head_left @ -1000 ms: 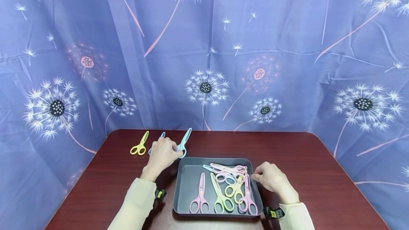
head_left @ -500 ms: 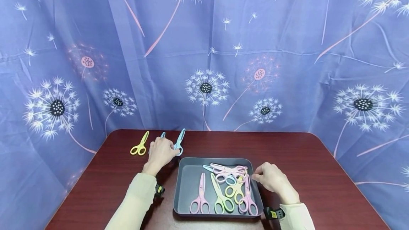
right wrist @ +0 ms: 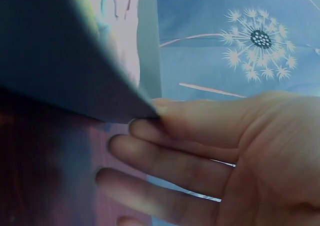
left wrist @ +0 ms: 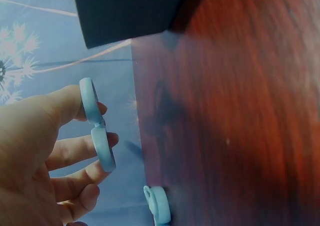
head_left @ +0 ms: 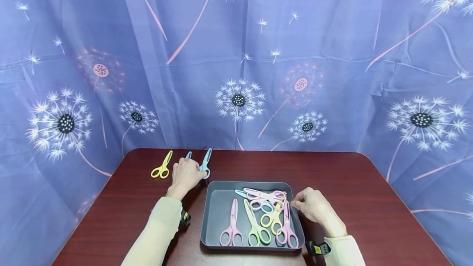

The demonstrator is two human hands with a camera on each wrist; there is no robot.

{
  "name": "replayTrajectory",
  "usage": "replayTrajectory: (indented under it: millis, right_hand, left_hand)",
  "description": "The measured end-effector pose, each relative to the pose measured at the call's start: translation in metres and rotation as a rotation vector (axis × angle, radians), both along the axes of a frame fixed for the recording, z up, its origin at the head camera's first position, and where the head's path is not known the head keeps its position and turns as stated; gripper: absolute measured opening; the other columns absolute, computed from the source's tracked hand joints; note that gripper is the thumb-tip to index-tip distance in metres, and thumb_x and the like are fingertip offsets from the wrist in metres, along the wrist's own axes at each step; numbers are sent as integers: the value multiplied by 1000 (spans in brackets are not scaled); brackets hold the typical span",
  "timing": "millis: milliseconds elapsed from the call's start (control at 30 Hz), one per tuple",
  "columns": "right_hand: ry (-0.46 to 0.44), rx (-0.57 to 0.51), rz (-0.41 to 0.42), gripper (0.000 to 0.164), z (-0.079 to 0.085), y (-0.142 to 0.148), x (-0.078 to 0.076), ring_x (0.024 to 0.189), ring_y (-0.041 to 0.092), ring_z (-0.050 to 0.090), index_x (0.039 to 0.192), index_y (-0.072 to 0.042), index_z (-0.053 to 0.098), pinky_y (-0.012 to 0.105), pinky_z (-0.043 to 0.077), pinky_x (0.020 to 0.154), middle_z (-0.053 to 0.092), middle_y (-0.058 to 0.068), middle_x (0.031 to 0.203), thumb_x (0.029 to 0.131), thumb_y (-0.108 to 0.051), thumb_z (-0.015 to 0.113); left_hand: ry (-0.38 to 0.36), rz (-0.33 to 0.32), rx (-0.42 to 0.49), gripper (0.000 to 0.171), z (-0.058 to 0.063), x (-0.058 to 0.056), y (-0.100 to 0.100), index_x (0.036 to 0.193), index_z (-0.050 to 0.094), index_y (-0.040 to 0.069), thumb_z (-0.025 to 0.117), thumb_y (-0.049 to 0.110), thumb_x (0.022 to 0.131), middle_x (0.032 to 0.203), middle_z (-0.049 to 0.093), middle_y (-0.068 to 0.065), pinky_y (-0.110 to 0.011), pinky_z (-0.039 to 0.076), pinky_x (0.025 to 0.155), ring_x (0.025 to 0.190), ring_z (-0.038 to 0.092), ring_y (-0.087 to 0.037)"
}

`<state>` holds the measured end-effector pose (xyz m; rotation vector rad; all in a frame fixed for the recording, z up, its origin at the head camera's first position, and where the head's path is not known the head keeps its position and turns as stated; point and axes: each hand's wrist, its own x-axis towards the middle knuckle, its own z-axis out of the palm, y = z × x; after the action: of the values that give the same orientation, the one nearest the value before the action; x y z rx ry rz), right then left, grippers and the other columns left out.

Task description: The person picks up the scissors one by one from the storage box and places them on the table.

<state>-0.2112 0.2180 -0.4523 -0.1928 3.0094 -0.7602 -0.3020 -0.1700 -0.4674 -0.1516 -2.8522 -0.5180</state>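
Observation:
My left hand [head_left: 186, 177] pinches a pair of light blue scissors [head_left: 207, 160] by the handle loops, near the back of the table. In the left wrist view, the thumb and fingers meet at those loops [left wrist: 103, 148], which stand above the tabletop. A second pair of blue scissors [head_left: 189, 155] lies just beyond the left hand, mostly hidden by it. My right hand [head_left: 315, 208] grips the right rim of a dark grey tray [head_left: 218, 212] between thumb and index finger. Several pink, green, yellow and blue scissors lie in the tray, including pink scissors [head_left: 231, 227] and green scissors [head_left: 256, 229].
Yellow scissors [head_left: 161, 168] lie at the table's back left. The dark red wooden table [head_left: 369, 200] extends on both sides of the tray. Behind its back edge hangs a blue curtain [head_left: 273, 106] with dandelion prints.
My left hand's blue scissors have moved left, from near the tray's back left corner to beside the second blue pair. The right hand and the tray stay where they were.

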Motion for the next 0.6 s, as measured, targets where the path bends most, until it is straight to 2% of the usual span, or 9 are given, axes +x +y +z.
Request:
replayTrajectory:
  millis: [100, 300, 500, 600]
  right_hand:
    - [-17, -31, -17, 20, -1, 1, 2, 56, 14, 47, 65, -16, 67, 32, 40, 57, 52, -5, 54, 84, -14, 73]
    - [-17, -118, -48, 20, -6, 0, 6, 51, 13, 54, 66, -13, 68, 31, 43, 52, 57, -2, 55, 86, -10, 70]
    - [-74, -285, -153, 18, -11, -5, 9, 49, 18, 61, 68, -6, 69, 31, 51, 48, 59, 3, 55, 86, -5, 67]
    - [-78, -323, -185, 16, -14, -7, 10, 50, 18, 62, 71, -4, 70, 32, 53, 49, 60, 4, 56, 86, -6, 66]
  left_hand:
    - [5, 8, 0, 27, -1, 0, -2, 56, 62, 18, 74, 31, 77, 60, 54, 2, -42, 35, 67, 77, 48, -27]
    - [-8, 23, -10, 27, -1, -2, 0, 57, 64, 19, 74, 33, 77, 63, 56, 2, -42, 35, 68, 78, 48, -27]
    - [26, 23, 4, 27, 1, -3, 4, 55, 63, 19, 73, 32, 75, 62, 55, 3, -44, 36, 68, 78, 49, -29]
    - [15, 26, 7, 29, 0, -3, 5, 54, 61, 19, 73, 32, 76, 60, 54, 3, -44, 36, 69, 80, 50, -29]
